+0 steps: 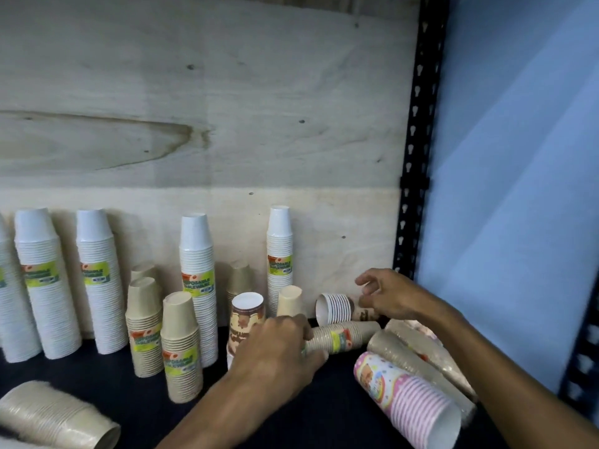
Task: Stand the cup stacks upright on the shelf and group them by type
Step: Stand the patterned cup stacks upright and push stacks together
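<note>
From my remote seat I judged the sorting to be about half done. Across the left and centre of the frame, white cup stacks [45,286] stood upright against the plywood back panel [194,124], with kraft-brown stacks [180,345] standing in front of them on the dark shelf [291,416]. A brown-printed stack [247,319] stood upright just left of centre, partly behind the left hand.

The step in hand was raising a fallen stack. The left hand [278,348] was closed around the wide end of a kraft stack lying on its side [343,335] at centre right, its fingers wrapped over the rims. The right hand [385,296] was at the far end of a short white-ribbed stack lying on its side [337,307] just behind it; its fingers looked loosely curled, and I could not tell whether they held the stack or only touched it.

More stacks lay down: a wrapped grey-brown stack [421,361] and a pink patterned stack [408,396] at lower right, touching each other, and another kraft stack [55,419] at lower left.

The next move, as I read it, called for tipping the gripped kraft stack onto its wide end and setting it beside the standing kraft group, without knocking the printed stack next to the left wrist.
</note>
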